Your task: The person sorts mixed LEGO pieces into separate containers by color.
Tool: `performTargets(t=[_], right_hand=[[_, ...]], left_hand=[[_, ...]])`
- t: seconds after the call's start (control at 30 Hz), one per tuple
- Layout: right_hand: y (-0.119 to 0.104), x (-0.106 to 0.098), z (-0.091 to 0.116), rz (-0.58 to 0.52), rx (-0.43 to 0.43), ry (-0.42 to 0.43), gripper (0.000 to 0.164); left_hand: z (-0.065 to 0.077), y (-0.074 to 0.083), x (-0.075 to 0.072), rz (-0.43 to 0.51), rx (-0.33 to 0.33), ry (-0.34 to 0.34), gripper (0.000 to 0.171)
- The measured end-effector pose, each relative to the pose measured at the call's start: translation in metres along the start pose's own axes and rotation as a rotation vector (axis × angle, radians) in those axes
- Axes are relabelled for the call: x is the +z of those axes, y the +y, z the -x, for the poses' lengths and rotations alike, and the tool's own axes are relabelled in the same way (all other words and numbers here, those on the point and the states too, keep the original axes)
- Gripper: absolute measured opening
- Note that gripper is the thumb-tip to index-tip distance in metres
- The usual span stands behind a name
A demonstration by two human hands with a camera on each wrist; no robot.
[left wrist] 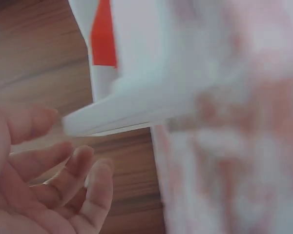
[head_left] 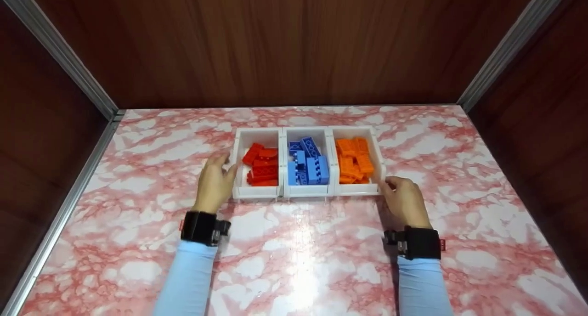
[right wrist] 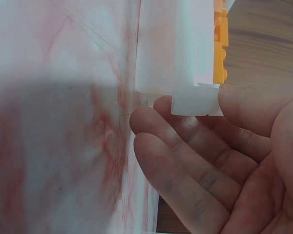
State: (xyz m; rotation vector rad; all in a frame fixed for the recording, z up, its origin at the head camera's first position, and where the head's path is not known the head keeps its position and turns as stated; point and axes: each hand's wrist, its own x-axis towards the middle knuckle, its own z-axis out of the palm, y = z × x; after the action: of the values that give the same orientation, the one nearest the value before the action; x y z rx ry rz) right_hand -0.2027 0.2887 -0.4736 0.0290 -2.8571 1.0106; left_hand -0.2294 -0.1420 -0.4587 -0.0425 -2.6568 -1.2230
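Observation:
Three white bins stand side by side in a row. The left bin [head_left: 257,192] holds red toy bricks [head_left: 264,171], the middle bin [head_left: 307,191] blue ones [head_left: 317,169], the right bin [head_left: 358,189] orange ones [head_left: 353,162]. My left hand [head_left: 213,183] is beside the left bin's outer side, its fingers loosely bent; in the left wrist view a small gap parts the thumb [left wrist: 34,122] from the bin's corner. At the right bin's near outer corner, my right hand [head_left: 404,199] holds the rim between its thumb [right wrist: 249,105] and bent fingers [right wrist: 185,161].
The bins rest on a red-and-white marbled tabletop [head_left: 294,251]. A brown wood-grain panel [head_left: 294,45] rises behind it, with further panels left and right. Metal rails [head_left: 64,54] run along the corners. Both wrists wear black camera bands [head_left: 200,228].

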Motion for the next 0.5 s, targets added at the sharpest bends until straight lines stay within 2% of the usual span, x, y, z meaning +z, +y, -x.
performTargets(t=[0.07,0.2,0.37,0.5], right_hand=[[0.002,-0.002,0.0,0.001,0.006,0.0,0.028],[0.006,-0.003,0.001,0.001,0.017,-0.011,0.03],[0.01,-0.003,0.004,-0.003,0.048,-0.03,0.032],[0.012,-0.007,0.007,0.001,0.048,-0.04,0.035]], left_hand=[[0.005,-0.005,0.007,0.056,-0.051,-0.017,0.047],[0.012,-0.009,0.021,0.145,-0.11,-0.023,0.048],[0.018,-0.008,0.027,0.155,-0.104,-0.02,0.048],[0.02,-0.008,0.025,0.123,-0.087,-0.069,0.052]])
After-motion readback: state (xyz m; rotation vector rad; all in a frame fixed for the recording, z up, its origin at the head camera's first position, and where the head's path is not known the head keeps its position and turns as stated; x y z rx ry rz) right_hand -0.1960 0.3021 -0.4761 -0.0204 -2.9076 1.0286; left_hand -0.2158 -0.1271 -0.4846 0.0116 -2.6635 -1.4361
